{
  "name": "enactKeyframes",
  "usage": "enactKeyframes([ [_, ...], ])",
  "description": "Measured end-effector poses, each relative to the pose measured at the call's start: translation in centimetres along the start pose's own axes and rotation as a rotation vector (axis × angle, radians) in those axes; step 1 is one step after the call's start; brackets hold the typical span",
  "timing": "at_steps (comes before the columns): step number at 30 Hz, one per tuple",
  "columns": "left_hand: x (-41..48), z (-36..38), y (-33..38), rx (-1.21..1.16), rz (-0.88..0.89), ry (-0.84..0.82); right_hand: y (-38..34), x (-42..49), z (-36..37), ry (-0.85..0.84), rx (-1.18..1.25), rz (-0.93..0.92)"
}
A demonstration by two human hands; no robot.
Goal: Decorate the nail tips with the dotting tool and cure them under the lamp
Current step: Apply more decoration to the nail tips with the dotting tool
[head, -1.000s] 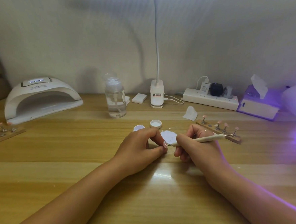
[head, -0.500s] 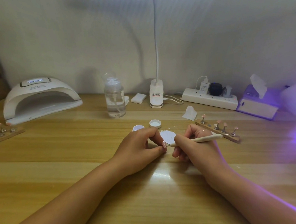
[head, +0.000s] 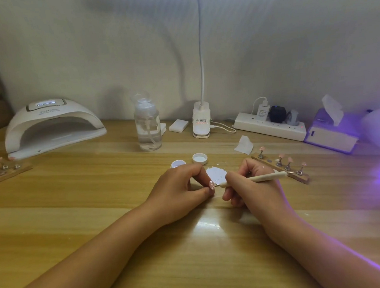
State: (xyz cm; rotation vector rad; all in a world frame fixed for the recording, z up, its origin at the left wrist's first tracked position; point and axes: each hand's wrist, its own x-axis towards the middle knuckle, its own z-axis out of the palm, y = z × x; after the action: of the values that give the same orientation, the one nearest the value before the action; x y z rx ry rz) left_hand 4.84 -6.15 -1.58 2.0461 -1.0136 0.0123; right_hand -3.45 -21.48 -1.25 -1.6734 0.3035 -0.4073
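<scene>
The left hand (head: 181, 187) pinches a pink nail tip (head: 211, 184) between thumb and forefinger, grip clenched on it, just in front of the desk lamp base (head: 201, 120) on the counter (head: 87, 196). The right hand (head: 255, 186) holds the dotting tool (head: 265, 177) in a pen-like grip, its metal point at the nail tip (contact too fine to tell). The white curing lamp (head: 50, 128) sits well left of that base, and a wooden tip stand (head: 300, 177) lies to its front-right.

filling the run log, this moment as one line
left hand pinches small pink nail tip | right hand holds cream dotting tool, point at tip | decorating
</scene>
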Motion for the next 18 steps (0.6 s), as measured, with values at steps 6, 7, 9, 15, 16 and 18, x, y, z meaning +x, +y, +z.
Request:
enactKeyframes([
  [6, 0.0, 0.0, -0.1, -0.001, 0.002, 0.0, -0.1, -0.1, 0.0, -0.005, -0.006, -0.004],
  [7, 0.0, 0.0, -0.1, -0.001, 0.003, 0.0, -0.1, -0.2, 0.0, -0.008, -0.009, -0.006],
  [9, 0.0, 0.0, -0.2, 0.003, 0.003, 0.0, -0.1, -0.2, 0.0, -0.005, -0.008, -0.007],
  [15, 0.1, 0.1, -0.3, -0.004, -0.012, -0.003, -0.8, -0.5, -0.3, 0.136, 0.183, -0.057],
  [16, 0.1, 0.1, -0.3, -0.005, -0.018, -0.005, -1.0, -0.5, -0.5, 0.18, 0.219, -0.095],
  [18, 0.1, 0.1, -0.3, -0.011, -0.031, -0.008, -1.4, -0.5, -0.8, 0.272, 0.265, -0.184],
])
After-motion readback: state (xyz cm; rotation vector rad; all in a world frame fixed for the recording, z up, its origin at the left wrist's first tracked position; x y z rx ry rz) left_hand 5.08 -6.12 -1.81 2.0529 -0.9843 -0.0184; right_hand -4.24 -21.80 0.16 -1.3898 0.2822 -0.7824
